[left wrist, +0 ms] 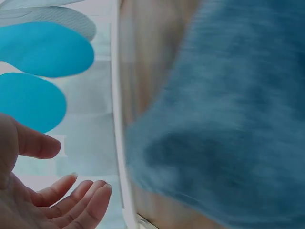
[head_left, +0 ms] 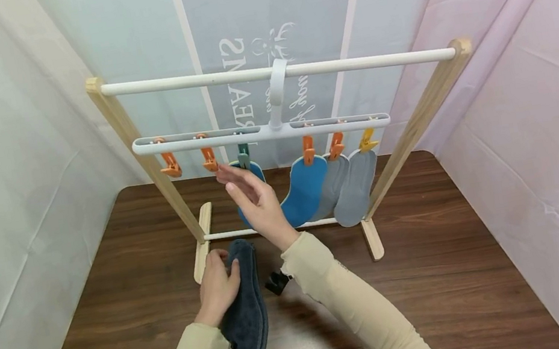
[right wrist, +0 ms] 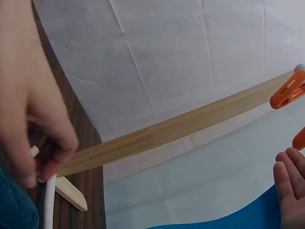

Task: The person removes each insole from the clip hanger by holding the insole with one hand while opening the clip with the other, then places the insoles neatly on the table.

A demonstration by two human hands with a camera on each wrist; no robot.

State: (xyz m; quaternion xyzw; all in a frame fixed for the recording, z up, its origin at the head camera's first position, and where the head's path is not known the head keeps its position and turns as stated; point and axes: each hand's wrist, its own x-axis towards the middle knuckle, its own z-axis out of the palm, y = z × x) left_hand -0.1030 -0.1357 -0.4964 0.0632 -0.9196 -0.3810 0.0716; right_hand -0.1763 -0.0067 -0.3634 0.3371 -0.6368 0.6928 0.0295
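My left hand [head_left: 217, 285] holds a pair of dark blue fuzzy insoles [head_left: 247, 314], stacked together, by their edge below the rack. The same fuzzy surface [left wrist: 228, 119] fills much of the left wrist view. My right hand [head_left: 259, 202] is raised with fingers extended, fingertips close by an orange clip [head_left: 209, 160]; whether they touch it I cannot tell. Another orange clip [head_left: 171, 166] hangs further left, holding nothing. Behind the right hand, a green clip [head_left: 244, 157] holds a blue insole [head_left: 257, 169]. A second blue insole [head_left: 304, 189] hangs from an orange clip [head_left: 308, 150].
A white clip hanger [head_left: 262, 133] hooks over the white bar [head_left: 350, 64] of a wooden rack [head_left: 414, 122]. Grey insoles [head_left: 356, 190] hang at its right, under an orange clip [head_left: 336, 146] and a yellow clip [head_left: 367, 140]. A small black object [head_left: 277, 283] sits on the brown table [head_left: 470, 266].
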